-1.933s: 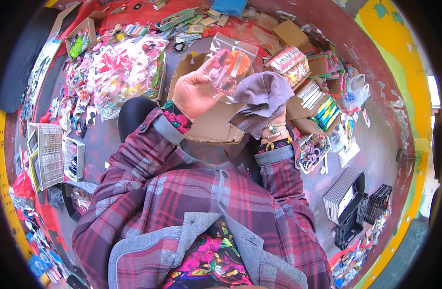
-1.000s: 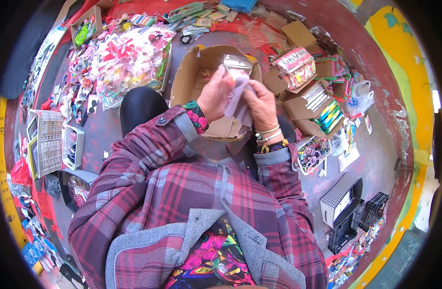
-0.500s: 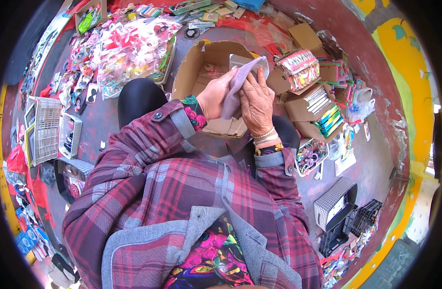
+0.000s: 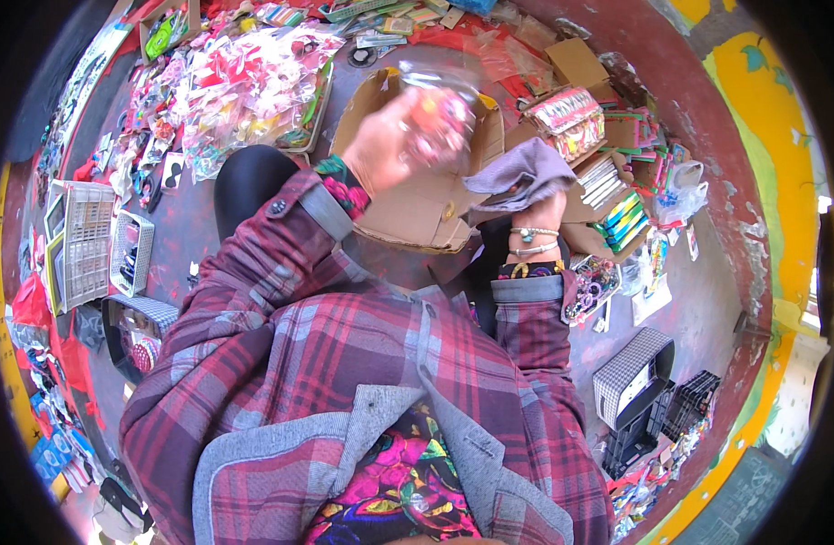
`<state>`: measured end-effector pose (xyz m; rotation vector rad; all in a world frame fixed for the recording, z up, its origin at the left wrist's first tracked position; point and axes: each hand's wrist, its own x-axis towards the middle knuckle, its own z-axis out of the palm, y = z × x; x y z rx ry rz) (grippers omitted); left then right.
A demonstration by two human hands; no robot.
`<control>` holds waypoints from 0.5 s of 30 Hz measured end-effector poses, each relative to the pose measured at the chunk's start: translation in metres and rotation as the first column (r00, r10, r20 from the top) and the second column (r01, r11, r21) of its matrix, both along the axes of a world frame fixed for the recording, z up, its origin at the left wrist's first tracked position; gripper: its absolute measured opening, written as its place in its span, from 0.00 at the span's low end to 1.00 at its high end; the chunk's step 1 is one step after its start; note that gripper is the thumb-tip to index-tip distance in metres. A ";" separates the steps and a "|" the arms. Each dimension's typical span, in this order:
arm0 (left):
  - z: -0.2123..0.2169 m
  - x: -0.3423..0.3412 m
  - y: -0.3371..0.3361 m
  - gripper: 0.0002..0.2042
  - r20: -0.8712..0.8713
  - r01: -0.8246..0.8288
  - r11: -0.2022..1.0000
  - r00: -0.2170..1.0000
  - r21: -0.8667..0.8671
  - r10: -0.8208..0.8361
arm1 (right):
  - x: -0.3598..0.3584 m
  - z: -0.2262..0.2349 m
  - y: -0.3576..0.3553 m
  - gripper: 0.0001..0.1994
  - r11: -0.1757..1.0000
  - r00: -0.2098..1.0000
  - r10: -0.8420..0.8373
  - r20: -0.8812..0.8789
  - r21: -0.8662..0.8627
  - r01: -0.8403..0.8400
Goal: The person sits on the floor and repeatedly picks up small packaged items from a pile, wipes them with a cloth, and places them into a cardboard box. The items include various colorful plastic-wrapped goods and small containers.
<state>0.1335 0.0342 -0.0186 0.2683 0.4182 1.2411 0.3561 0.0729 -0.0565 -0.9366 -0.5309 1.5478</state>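
Over the open cardboard box (image 4: 403, 222) between my knees, my left hand (image 4: 380, 150) grips a clear plastic bag (image 4: 439, 123) of small pink and red pieces. The bag is smeared by motion, so its contents are hard to make out. To the right of the box, my right hand (image 4: 541, 213) is closed on a greyish-purple cloth (image 4: 521, 174), which drapes over the fingers and hides most of them.
A heap of clear-bagged pink and white goods (image 4: 253, 91) lies at the far left. Small cartons of packets (image 4: 603, 191) stand at the right, near a checked basket (image 4: 630, 381). White plastic baskets (image 4: 131, 254) are at the left.
My hands have parted. The right has drawn the cloth off to the right and lower, while the left has let go of it and now holds the clear bag over the box.
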 end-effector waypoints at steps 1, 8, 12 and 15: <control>-0.006 -0.012 0.007 0.19 -0.129 -0.149 0.989 0.981 -0.016 0.146 | 0.001 -0.009 0.005 0.10 0.998 0.996 -0.058 -0.064 0.032 0.061; -0.102 -0.064 0.018 0.15 -0.435 -0.320 0.891 0.886 -0.322 0.161 | 0.003 0.002 -0.005 0.13 0.999 0.998 -0.038 -0.049 0.019 0.039; -0.165 -0.049 0.013 0.13 -0.336 -0.242 0.842 0.939 -0.482 0.077 | 0.006 0.004 -0.004 0.13 1.000 0.998 -0.005 -0.056 0.016 0.006; -0.196 -0.028 0.011 0.11 -0.216 -0.191 0.789 0.973 -0.584 0.075 | 0.015 0.000 -0.004 0.16 0.995 0.994 0.102 -0.037 0.020 -0.102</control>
